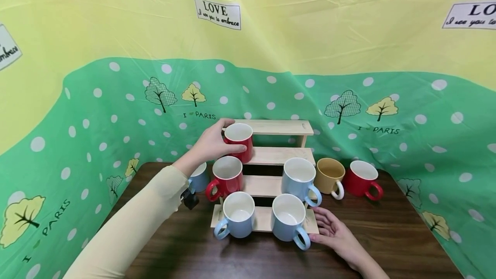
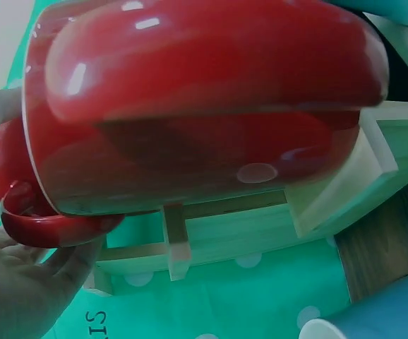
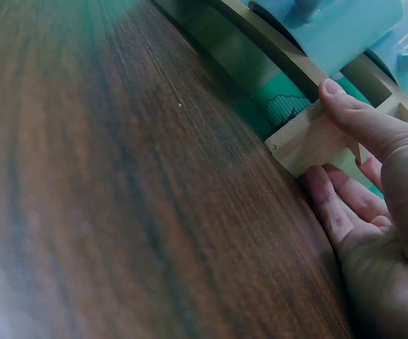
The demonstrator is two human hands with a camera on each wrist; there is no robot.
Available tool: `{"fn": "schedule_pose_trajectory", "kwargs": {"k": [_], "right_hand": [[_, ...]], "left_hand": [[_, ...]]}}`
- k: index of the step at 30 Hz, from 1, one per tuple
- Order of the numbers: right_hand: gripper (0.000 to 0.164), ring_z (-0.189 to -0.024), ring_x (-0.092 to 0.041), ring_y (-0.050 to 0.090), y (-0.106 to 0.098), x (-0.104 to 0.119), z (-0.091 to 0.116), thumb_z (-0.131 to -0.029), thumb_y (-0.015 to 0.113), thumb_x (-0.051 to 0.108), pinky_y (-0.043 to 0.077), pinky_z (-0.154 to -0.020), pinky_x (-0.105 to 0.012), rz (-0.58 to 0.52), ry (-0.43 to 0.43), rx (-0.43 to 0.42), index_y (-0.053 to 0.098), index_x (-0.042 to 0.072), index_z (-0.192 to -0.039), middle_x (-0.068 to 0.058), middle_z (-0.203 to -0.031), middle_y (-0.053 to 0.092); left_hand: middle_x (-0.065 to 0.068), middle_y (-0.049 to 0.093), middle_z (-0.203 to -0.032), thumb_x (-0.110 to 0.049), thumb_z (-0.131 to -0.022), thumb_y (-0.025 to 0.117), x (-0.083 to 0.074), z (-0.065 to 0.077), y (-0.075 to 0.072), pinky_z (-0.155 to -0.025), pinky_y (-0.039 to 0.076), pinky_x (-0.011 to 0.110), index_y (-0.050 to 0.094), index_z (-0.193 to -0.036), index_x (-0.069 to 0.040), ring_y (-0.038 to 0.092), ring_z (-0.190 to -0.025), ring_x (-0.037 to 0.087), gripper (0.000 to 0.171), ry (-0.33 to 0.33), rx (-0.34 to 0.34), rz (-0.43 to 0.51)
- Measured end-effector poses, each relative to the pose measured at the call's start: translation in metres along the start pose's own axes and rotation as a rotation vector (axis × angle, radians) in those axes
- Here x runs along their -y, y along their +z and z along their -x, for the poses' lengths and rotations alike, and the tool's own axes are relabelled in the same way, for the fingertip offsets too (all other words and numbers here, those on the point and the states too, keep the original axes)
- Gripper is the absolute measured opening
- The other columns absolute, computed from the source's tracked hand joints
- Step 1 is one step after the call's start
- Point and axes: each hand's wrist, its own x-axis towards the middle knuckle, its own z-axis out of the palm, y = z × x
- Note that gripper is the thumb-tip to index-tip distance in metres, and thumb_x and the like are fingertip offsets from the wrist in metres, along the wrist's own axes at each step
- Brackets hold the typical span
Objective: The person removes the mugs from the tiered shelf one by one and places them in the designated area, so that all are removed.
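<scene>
My left hand (image 1: 211, 142) holds a red mug (image 1: 247, 156) upright at the left end of the third step of a stepped wooden rack (image 1: 279, 156). Its thumb lies across the mug's front; in the left wrist view the fingers are by the mug's handle (image 2: 63, 232). Another red mug (image 1: 229, 181) stands one step below, its handle to the left. At the rack's lower right end, my right hand (image 1: 336, 235) grips the wooden side piece (image 3: 310, 138), thumb on the upper edge and fingers at the side.
Light blue mugs stand on the bottom step, left (image 1: 239, 216) and right (image 1: 288, 218), and one (image 1: 298, 178) above at right. On the brown table (image 1: 248, 257), a tan mug (image 1: 328, 175) and a red mug (image 1: 358, 180) are right of the rack, a blue mug (image 1: 199, 179) left.
</scene>
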Motion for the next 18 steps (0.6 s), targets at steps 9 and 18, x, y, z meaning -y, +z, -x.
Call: {"fn": "schedule_pose_trajectory", "kwargs": {"k": [9, 18], "right_hand": [[0.085, -0.126, -0.006, 0.064, -0.0001, 0.0003, 0.0011, -0.095, 0.086, 0.008, 0.056, -0.102, -0.024, 0.005, -0.011, 0.012, 0.035, -0.003, -0.162, -0.029, -0.155, 0.052], [0.085, -0.126, -0.005, 0.064, -0.0001, 0.0004, 0.0012, -0.094, 0.086, 0.008, 0.056, -0.102, -0.023, 0.010, -0.018, 0.012, 0.035, -0.003, -0.162, -0.029, -0.155, 0.052]], "left_hand": [[0.011, 0.067, -0.136, -0.038, -0.083, 0.095, 0.0005, -0.0014, 0.0046, -0.097, 0.059, 0.052, 0.051, -0.154, -0.012, 0.065, -0.123, 0.031, 0.088, 0.006, -0.015, 0.038], [0.009, 0.067, -0.136, -0.039, -0.084, 0.095, -0.0018, -0.0015, 0.0055, -0.099, 0.057, 0.052, 0.052, -0.153, -0.015, 0.064, -0.123, 0.030, 0.085, -0.034, -0.002, 0.036]]}}
